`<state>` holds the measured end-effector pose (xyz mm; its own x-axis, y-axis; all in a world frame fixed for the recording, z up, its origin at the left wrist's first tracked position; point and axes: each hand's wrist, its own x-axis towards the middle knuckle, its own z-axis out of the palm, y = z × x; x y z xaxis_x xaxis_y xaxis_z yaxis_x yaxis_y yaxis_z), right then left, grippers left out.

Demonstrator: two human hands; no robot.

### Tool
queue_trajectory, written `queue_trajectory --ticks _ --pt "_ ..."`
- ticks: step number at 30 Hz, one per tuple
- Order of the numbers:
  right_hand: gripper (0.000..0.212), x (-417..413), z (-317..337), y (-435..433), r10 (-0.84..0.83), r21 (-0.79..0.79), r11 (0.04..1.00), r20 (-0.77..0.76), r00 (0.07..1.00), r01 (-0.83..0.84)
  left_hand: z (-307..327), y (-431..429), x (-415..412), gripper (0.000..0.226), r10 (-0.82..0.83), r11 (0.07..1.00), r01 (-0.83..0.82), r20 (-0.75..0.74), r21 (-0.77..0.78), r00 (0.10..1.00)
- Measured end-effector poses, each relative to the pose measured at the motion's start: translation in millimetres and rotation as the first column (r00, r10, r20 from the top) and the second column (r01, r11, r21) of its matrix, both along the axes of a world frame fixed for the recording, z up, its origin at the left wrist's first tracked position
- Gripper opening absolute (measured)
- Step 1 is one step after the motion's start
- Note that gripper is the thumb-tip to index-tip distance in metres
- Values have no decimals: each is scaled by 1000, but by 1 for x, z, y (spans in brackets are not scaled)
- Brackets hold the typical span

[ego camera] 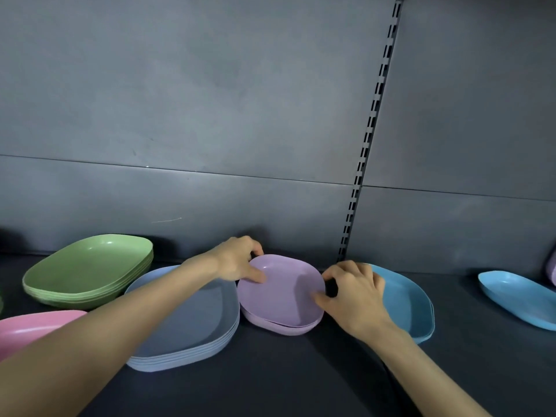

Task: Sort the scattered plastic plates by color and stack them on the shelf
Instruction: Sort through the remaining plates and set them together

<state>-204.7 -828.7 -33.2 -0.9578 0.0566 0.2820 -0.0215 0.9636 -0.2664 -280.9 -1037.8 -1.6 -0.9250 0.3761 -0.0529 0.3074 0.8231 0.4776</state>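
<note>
A small stack of purple plates [282, 291] sits on the dark shelf [285, 374] in the middle. My left hand [239, 260] grips the top purple plate at its left rim, thumb on the inside. My right hand [352, 291] grips the right rim of the same plate, thumb on top. Left of it lies a stack of grey-blue plates [192, 326], partly under my left forearm. A green stack [90, 269] stands at the far left, a pink plate [27, 329] at the left edge. Behind my right hand is a stack of blue plates [406, 302].
A single blue plate [517, 296] lies on the shelf at the right, with a sliver of a purple plate [552, 269] at the frame edge. The grey back panel [210, 115] and a slotted upright [370, 139] close off the rear.
</note>
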Motion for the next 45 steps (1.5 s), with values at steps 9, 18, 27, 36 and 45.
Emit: queue_trajectory --ticks 9,18,27,36,45 --pt "34 1 1 6 -28 138 990 6 1000 27 -2 4 3 36 -99 974 106 49 -199 994" --pt "42 4 22 16 60 -127 989 -98 993 -72 15 4 35 46 -119 973 33 -374 -227 920" --pt "39 54 93 60 -28 -64 998 -216 976 14 71 36 75 47 -196 980 157 -675 -120 711" --pt "40 123 131 142 -201 30 976 -277 940 217 99 118 122 55 -290 952 267 -724 -151 625" --pt "41 195 123 257 -229 61 966 -237 944 250 79 243 181 58 -316 937 331 -684 -116 657"
